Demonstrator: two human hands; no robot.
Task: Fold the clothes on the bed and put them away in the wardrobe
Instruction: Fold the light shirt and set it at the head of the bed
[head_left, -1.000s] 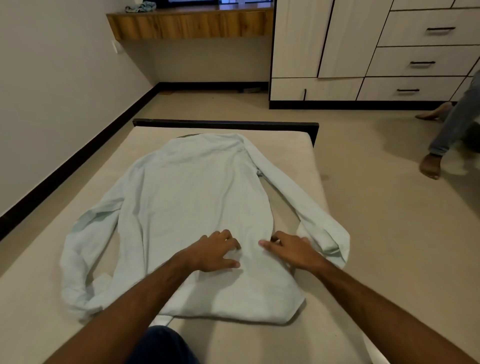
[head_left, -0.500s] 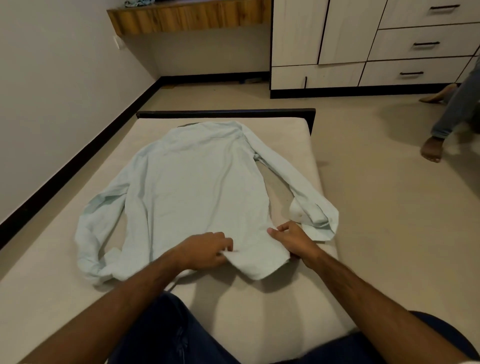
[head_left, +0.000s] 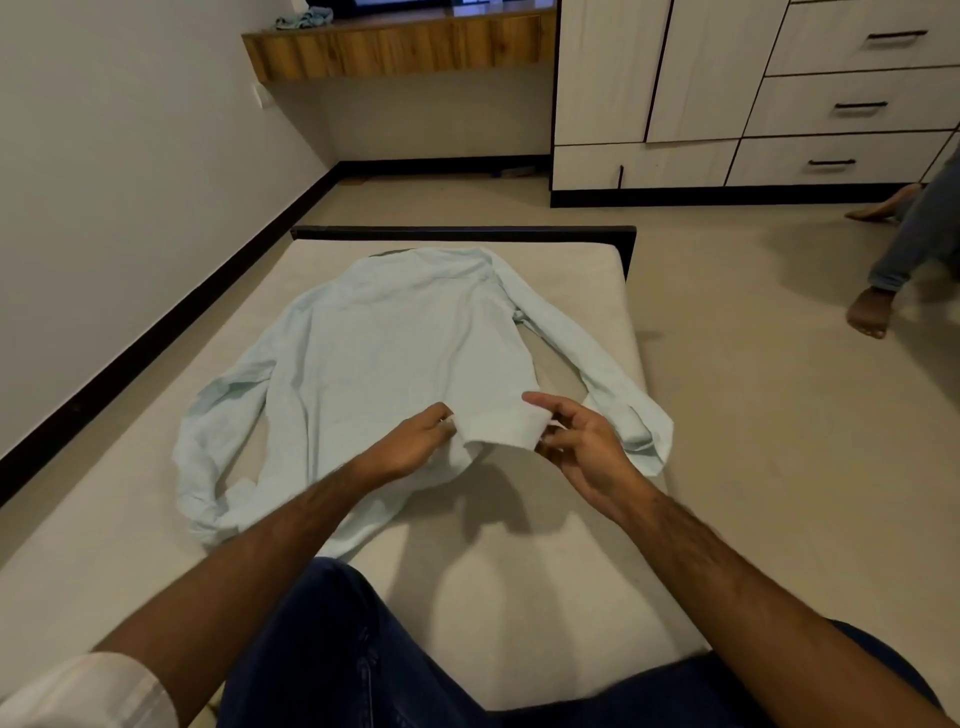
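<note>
Both hands, left hand (head_left: 415, 441) and right hand (head_left: 582, 447), have just lifted the pale shirt's (head_left: 395, 353) hem off the bed (head_left: 571, 270), each grip pinching it, so folding begins near the bed's right edge.

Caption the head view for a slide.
Both hands, left hand and right hand, lift the pale blue shirt hem off the bed.
</note>
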